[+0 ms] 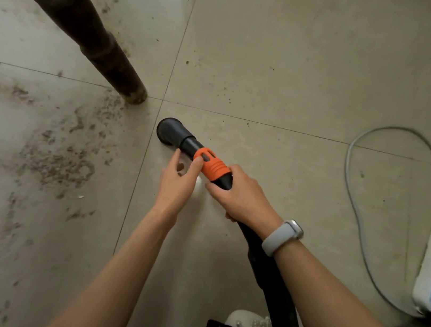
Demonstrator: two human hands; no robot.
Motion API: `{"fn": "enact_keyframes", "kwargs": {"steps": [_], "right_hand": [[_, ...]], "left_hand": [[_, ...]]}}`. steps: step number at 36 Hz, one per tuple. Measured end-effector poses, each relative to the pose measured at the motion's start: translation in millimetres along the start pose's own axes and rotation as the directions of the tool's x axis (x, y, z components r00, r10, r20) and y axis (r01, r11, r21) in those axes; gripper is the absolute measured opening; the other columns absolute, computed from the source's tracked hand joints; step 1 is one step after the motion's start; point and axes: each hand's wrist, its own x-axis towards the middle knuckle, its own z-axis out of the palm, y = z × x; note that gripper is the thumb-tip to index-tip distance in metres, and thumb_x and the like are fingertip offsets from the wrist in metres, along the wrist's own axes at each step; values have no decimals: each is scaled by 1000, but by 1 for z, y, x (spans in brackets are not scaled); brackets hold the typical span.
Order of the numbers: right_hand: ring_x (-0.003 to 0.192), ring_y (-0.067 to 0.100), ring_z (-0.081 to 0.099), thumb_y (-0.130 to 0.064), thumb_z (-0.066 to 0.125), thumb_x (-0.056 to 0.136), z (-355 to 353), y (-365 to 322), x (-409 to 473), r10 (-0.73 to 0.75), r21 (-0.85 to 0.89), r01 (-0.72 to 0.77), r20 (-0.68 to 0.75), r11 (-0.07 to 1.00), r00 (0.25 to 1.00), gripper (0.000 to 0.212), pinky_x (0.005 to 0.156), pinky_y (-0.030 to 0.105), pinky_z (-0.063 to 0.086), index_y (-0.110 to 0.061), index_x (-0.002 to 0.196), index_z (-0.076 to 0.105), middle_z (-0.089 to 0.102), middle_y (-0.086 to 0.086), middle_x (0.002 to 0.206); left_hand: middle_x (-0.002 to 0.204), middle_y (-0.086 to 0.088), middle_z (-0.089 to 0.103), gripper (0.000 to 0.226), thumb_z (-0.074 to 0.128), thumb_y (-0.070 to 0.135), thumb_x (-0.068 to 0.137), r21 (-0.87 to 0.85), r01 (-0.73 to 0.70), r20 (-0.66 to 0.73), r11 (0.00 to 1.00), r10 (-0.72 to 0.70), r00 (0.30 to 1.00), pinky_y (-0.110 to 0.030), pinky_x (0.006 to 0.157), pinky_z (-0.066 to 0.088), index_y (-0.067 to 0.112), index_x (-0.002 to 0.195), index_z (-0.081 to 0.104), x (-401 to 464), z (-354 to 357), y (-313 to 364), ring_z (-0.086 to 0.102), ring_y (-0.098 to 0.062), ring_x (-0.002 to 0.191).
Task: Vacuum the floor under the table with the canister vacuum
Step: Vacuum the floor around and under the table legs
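Gripping hose handle (217,173) with right hand (242,198), left hand (178,183) fingers (197,164) pinching its orange collar; best steering nozzle (170,131) toward debris (60,162) at nine o'clock.

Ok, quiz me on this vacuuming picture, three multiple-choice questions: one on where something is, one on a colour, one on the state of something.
1. Where does most of the dirt lie, as seen in the view?
A. left of the nozzle
B. right of the nozzle, by the power strip
C. under the cable loop

2. What colour is the collar on the vacuum tube?
A. blue
B. orange
C. yellow

3. What is the right hand doing?
A. hanging free
B. lying flat on the floor
C. gripping the tube

Answers:
1. A, the crumbs spread left of the nozzle, below the table leg.
2. B, the ribbed collar is bright orange against the black tube.
3. C, its fingers curl round the tube behind the collar, while the left hand touches the collar's front.
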Motion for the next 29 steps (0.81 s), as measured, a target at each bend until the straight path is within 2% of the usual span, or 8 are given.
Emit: {"fn": "enact_keyframes", "kwargs": {"steps": [3,7,10,13,16,19,21,29], "right_hand": [[70,33,66,-48,59,81,-9,13,-2,19,-65,-25,-102,998,995,36,68,46,56,-19,99,47,65,8,86],[69,35,65,-51,57,80,-32,37,-5,109,-11,-116,-274,993,955,39,70,45,56,-20,100,47,65,10,85],[69,37,64,-54,56,78,-45,52,-7,172,8,-183,-396,983,902,40,70,46,55,-20,98,47,64,11,84],[66,37,64,-51,57,79,-44,53,-12,187,45,-183,-369,982,911,37,66,47,56,-19,94,46,63,12,81],[60,34,63,-42,61,83,-30,44,-23,111,46,-103,-223,994,969,29,59,45,56,-19,92,46,62,11,78],[58,30,63,-38,62,85,-4,38,-42,44,-65,-45,-11,997,999,27,57,41,55,-21,92,43,62,8,77],[63,33,64,-40,61,85,6,43,-53,50,-101,-46,38,994,998,29,60,43,55,-21,92,40,63,10,78],[65,37,64,-47,60,81,-35,65,-40,176,8,-183,-315,983,933,35,65,45,55,-19,96,47,65,14,79]], "left_hand": [[154,-8,25,68,53,53,90,220,35,-49,975,-25,998,-38,116,24,24,148,32,3,-9,-16,27,-22,141],[159,-14,10,80,52,58,86,620,76,-35,781,-69,997,-47,117,15,27,152,20,4,-14,-41,9,-30,146],[160,-13,-3,82,56,48,90,741,76,-6,667,-107,994,-51,116,13,27,153,9,1,-20,-59,-2,-33,146],[160,-8,-10,86,58,40,90,798,75,-19,597,-98,995,-50,116,13,23,154,3,-4,-25,-75,-7,-31,147],[161,-3,-11,87,58,39,90,847,50,-19,529,-63,998,-48,116,15,23,153,-1,-7,-29,-83,-6,-28,147],[161,0,-3,80,55,34,91,830,48,-28,555,-44,999,-45,116,19,20,153,7,-5,-35,-84,0,-24,148],[161,0,3,74,54,29,92,796,39,-34,604,-20,999,-43,117,21,15,153,14,-3,-40,-85,4,-21,147],[161,-5,10,62,51,22,95,770,-20,20,638,8,1000,-36,117,15,9,150,24,1,-48,-84,9,-23,147]]}}
